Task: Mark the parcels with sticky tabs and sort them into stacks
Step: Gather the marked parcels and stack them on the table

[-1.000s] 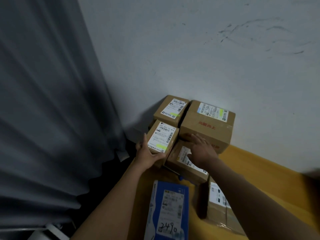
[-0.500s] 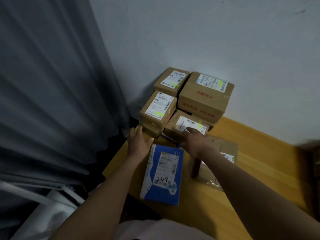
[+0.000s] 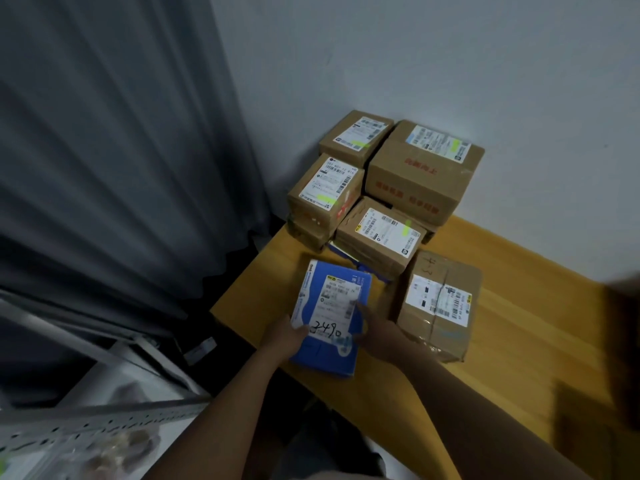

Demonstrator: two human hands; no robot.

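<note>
A flat parcel (image 3: 330, 306) is lying at the surface's (image 3: 536, 358) near edge, a carton (image 3: 438, 306) standing just beside it at 3 o'clock, stacked boxes (image 3: 381, 237) crowding the wall (image 3: 450, 64) at 12 o'clock.

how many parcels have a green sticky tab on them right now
4: back-left box, big box right of it, left-edge box in front, low box behind the blue parcel. Parcels underneath may hide more.

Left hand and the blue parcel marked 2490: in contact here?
Touching. The head view shows the left hand gripping the blue parcel at its near left edge, thumb on top.
</note>
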